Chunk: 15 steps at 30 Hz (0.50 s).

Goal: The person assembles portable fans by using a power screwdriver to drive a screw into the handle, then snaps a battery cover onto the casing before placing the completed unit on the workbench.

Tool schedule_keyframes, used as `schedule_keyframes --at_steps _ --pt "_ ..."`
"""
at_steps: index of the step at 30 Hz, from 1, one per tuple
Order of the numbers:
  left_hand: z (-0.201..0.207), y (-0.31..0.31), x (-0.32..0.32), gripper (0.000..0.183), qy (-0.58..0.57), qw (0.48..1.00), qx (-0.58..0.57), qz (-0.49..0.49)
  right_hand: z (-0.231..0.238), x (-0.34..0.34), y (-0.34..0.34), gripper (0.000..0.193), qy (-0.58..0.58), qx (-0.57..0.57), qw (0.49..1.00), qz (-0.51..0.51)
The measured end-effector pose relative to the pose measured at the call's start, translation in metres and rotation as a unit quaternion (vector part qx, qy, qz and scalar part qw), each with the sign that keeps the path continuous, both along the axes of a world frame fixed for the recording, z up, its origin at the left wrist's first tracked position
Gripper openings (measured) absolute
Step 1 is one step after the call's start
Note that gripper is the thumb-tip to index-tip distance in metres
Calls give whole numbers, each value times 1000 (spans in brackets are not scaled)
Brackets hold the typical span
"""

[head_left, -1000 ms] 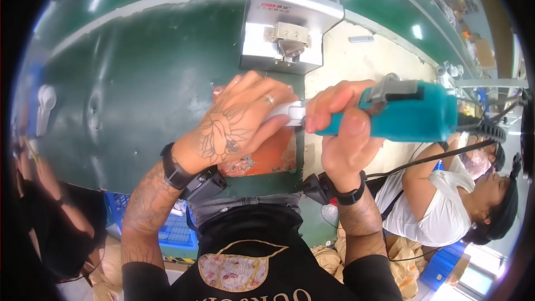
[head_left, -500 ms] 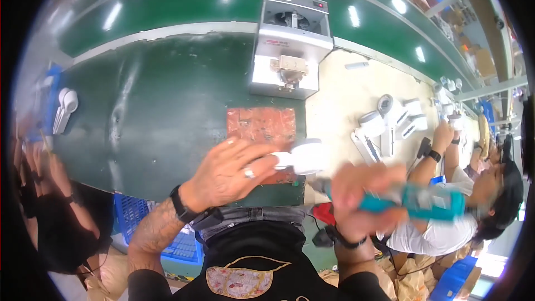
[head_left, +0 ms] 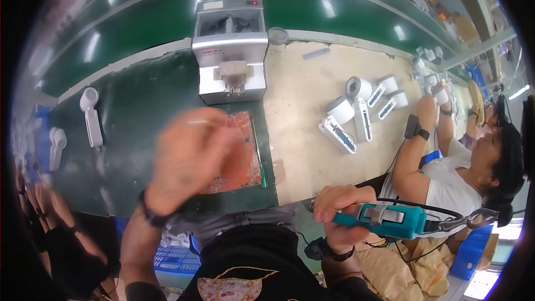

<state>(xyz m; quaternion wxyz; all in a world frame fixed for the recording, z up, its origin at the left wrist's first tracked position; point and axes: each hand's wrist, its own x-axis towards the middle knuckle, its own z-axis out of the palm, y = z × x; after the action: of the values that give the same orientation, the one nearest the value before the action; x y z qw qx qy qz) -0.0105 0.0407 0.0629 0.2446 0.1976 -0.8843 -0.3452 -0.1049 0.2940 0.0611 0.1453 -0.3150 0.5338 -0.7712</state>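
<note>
My right hand (head_left: 343, 212), at the front edge of the bench, is wrapped around a teal electric screwdriver (head_left: 390, 220) with a cord and metal hook at its far right end. Motion smears my left hand (head_left: 192, 156), which hovers over the orange-red mat (head_left: 239, 167); its fingers cannot be made out. Along the mat's right side lies a slim screwdriver with a green handle (head_left: 263, 176). On the green bench to the left, a white handheld fan-shaped unit (head_left: 92, 117) lies by itself. Farther left is another white unit (head_left: 57, 147).
A grey metal machine (head_left: 231, 50) stands behind the mat. Several white units with opened handles (head_left: 362, 117) lie on the cream board to the right. At right, a person in white (head_left: 429, 184) works close by. A blue basket (head_left: 175, 259) stands below the bench.
My left hand has moved left and no longer shows the white part it held. A white unit now lies on the left bench. The teal screwdriver has dropped slightly lower; the view has shifted right.
</note>
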Motion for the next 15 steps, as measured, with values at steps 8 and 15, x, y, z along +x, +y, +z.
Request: schedule_keyframes --at_steps 8,15 --pt "-50 92 -138 65 -56 977 -107 -178 -9 -18 17 57 -47 -1 998 -41" --pt "-58 104 -143 51 -65 946 -142 -286 -10 -36 27 59 -50 -44 996 -58"
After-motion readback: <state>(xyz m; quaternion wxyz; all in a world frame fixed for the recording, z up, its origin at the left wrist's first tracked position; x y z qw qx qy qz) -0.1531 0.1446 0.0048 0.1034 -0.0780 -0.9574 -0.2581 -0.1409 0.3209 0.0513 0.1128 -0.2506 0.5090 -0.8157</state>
